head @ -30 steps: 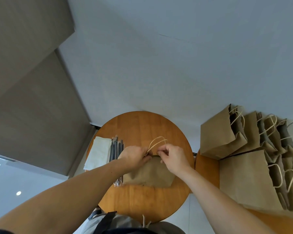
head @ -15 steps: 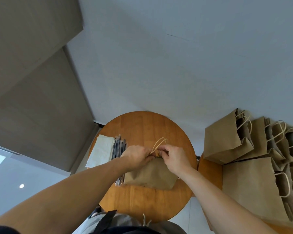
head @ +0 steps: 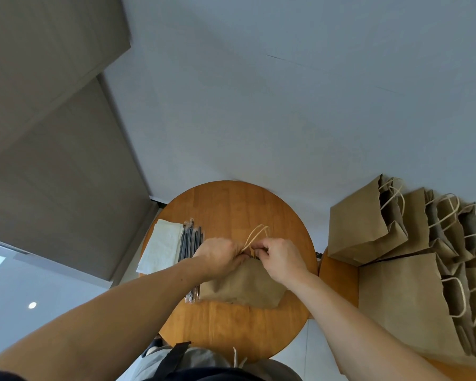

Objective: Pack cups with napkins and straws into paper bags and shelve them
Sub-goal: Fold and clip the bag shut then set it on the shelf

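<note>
Paper bag is laid flat near the centre of the round wooden table, mouth toward 12 o'clock, bottom fold toward 6. Its cord handles are looped out past the mouth toward 12. The mouth edge is gripped by both hands. The left hand is set on it from 9 o'clock, fingers curled in and pinched at the handle roots. The right hand is set from 3 o'clock, fingers likewise curled and pinched on the same edge. The two sets of knuckles are brought close together over the mouth. Whether paper or cord is pinched cannot be told, since the fingertips are hidden. A stack of white napkins is placed at the table's 9 o'clock rim. A bundle of wrapped dark straws is laid just beside it, between napkins and bag, its near end against the bag's 9 o'clock side. At 3 o'clock, off this table, a second wooden surface is seen, loaded with a pile of brown handled bags leaned on one another. At 6 o'clock a grey garment with a dark strap is seen.
</note>
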Demonstrator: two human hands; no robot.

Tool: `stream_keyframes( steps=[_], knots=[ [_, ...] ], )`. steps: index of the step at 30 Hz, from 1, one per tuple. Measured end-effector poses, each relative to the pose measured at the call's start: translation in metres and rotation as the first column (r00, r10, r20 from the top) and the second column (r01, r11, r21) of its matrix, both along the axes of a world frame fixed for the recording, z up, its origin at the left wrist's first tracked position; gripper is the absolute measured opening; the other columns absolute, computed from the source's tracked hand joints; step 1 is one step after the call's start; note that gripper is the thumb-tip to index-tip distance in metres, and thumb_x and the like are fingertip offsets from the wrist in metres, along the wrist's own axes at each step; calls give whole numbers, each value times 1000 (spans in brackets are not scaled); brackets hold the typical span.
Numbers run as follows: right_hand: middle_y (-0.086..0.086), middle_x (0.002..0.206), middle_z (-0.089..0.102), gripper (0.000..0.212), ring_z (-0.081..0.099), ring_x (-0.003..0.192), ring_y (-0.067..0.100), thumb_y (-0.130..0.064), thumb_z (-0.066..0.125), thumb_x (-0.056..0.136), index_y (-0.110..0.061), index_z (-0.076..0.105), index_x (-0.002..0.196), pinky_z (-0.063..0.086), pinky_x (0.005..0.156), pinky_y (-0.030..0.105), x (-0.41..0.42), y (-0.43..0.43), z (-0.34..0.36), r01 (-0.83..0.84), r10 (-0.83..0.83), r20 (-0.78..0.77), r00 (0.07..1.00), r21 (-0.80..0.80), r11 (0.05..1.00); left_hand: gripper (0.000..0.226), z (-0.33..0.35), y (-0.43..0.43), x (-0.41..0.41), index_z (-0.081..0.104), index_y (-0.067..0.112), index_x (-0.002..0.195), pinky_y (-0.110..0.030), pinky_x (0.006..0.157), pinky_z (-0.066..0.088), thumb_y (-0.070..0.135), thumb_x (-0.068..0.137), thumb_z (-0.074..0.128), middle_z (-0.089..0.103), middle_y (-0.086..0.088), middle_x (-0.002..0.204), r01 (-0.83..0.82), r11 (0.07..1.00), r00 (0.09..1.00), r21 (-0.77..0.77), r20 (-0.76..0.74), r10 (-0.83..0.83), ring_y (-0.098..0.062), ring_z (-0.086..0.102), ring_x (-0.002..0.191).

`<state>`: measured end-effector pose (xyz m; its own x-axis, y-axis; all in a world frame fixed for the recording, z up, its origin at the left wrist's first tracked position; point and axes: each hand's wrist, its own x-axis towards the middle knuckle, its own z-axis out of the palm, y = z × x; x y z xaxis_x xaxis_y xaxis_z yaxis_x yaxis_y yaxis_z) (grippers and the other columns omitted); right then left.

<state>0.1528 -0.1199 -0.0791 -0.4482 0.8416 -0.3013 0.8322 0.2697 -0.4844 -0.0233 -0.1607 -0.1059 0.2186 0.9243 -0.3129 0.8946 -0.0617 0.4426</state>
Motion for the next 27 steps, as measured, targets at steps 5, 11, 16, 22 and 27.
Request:
stream_keyframes(
  steps=[5, 11, 16, 22, 27],
  knots=[
    [-6, 112, 71, 23, 64, 104, 14, -22, 53, 100, -24, 72, 114, 52, 87, 28, -4, 6, 5, 31, -29, 45, 999, -44, 999, 30, 7, -2, 2, 63, 26, 117, -34, 73, 49, 38, 104, 39, 70, -3, 95, 14, 1000, 1000, 13, -25, -14, -22, 64, 87],
    [-6, 110, 71, 22, 64, 101, 13, -22, 53, 100, -24, 73, 109, 53, 86, 29, -7, 8, 2, 81, -74, 64, 995, -105, 991, 29, 6, -5, 3, 62, 29, 117, -31, 72, 48, 38, 104, 38, 70, 0, 94, 19, 1000, 1000, 12, -17, -19, -21, 64, 85],
    [-6, 107, 72, 20, 64, 97, 13, -23, 55, 99, -27, 74, 106, 53, 85, 30, -8, 11, -1, 98, -85, 90, 992, -145, 985, 30, 6, -7, 3, 62, 29, 118, -34, 73, 50, 39, 104, 37, 70, -1, 95, 26, 999, 999, 20, -32, -26, -23, 64, 87],
    [-8, 112, 71, 22, 64, 104, 13, -25, 55, 99, -27, 73, 111, 51, 87, 27, -5, 7, 1, 49, -43, 68, 997, -98, 994, 31, 5, -5, 3, 62, 30, 116, -33, 71, 50, 41, 104, 36, 70, 1, 95, -2, 1000, 1000, 7, -26, 2, -21, 64, 87],
    [-7, 108, 72, 21, 66, 98, 12, -28, 59, 96, -25, 72, 112, 54, 85, 31, 4, -7, -5, -29, 30, -10, 1000, 48, 998, 31, 5, -4, 2, 63, 27, 114, -38, 75, 53, 42, 103, 37, 70, -1, 96, -12, 1000, 1000, -17, -24, 12, -22, 64, 89]
  ],
)
